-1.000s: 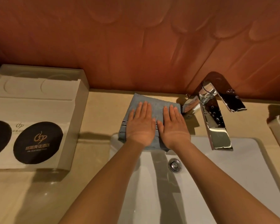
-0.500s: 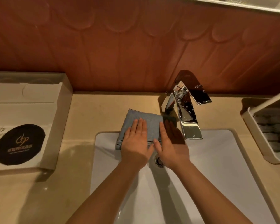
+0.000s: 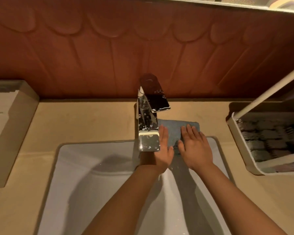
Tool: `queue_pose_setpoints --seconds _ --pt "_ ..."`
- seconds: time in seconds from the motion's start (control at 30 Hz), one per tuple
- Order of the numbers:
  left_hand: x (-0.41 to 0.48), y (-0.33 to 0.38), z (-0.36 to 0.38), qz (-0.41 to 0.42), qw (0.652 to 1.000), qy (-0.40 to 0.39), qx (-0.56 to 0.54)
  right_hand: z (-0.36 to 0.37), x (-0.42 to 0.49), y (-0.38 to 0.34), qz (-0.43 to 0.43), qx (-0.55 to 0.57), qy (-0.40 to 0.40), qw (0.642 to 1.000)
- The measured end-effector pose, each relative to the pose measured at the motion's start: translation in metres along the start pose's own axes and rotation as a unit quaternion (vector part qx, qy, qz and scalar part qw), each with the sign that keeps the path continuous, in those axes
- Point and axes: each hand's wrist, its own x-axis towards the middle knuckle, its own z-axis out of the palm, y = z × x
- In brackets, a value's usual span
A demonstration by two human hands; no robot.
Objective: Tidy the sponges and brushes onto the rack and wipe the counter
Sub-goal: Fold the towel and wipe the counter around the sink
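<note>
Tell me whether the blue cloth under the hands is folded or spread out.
Folded. The blue cloth lies as a compact rectangle with stacked layer edges at its near side, both hands flat on it beside the faucet.

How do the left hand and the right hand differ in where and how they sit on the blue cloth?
The left hand lies beside the chrome faucet, partly hidden behind its spout; the right hand is in full view. The left hand covers the blue cloth at its left end, the right hand its right part. Both lie flat, palms down, fingers extended toward the wall, at the sink's back rim.
</note>
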Motion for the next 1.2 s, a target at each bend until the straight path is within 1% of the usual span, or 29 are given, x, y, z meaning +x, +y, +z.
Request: queue_pose_setpoints --seconds 0.03,0.07,0.1,0.13,0.17,0.2,0.27,0.3,0.33,0.63,0.7,0.8,0.93,1.03,1.1,1.13,1.2 --pt "0.007 0.003 0.003 0.008 0.999 0.038 0.002 -0.002 0.006 0.004 -0.004 0.002 0.003 1.0" --pt "0.013 0.007 0.004 0.006 0.999 0.038 0.016 -0.003 0.012 0.007 -0.007 0.003 0.006 1.0" --pt "0.017 0.016 0.001 -0.015 0.999 0.03 0.026 -0.005 0.019 0.011 -0.011 0.006 0.007 1.0" --pt "0.023 0.02 -0.006 -0.025 0.997 0.032 0.058 -0.006 0.025 0.012 -0.015 0.011 0.003 1.0" --pt "0.028 0.025 -0.012 -0.045 0.997 0.008 0.068 -0.008 0.031 0.015 -0.017 0.02 -0.005 1.0" --pt "0.036 0.025 -0.012 -0.057 0.995 0.015 0.078 -0.009 0.038 0.018 -0.021 0.028 -0.011 0.999" --pt "0.053 0.024 -0.006 -0.086 0.993 -0.035 0.073 -0.012 0.052 0.022 -0.034 0.035 -0.028 0.998" --pt "0.06 0.026 -0.006 -0.117 0.989 -0.07 0.064 -0.013 0.059 0.023 -0.038 0.033 -0.036 0.998" --pt "0.067 0.027 -0.004 -0.133 0.986 -0.076 0.07 -0.013 0.066 0.025 -0.041 0.03 -0.04 0.998" --pt "0.105 0.025 0.004 -0.129 0.988 -0.017 0.085 -0.01 0.111 0.037 -0.078 0.051 0.022 0.995" --pt "0.111 0.025 0.005 -0.131 0.987 0.004 0.091 -0.011 0.118 0.037 -0.086 0.054 0.044 0.994" --pt "0.116 0.025 0.006 -0.138 0.985 0.015 0.102 -0.009 0.121 0.037 -0.097 0.064 0.079 0.99" --pt "0.117 0.025 0.007 -0.13 0.987 0.013 0.09 -0.013 0.128 0.03 -0.061 0.061 0.08 0.993" --pt "0.113 0.021 0.005 -0.11 0.99 0.028 0.078 -0.011 0.121 0.017 -0.018 0.113 0.102 0.988" --pt "0.109 0.019 0.004 -0.098 0.993 0.037 0.059 -0.005 0.114 0.015 -0.029 0.123 0.129 0.983" --pt "0.108 0.018 0.004 -0.096 0.993 0.043 0.045 -0.003 0.113 0.016 -0.037 0.117 0.126 0.984" --pt "0.106 0.019 0.002 -0.104 0.994 0.037 0.016 -0.001 0.116 0.022 -0.044 0.097 0.093 0.99"
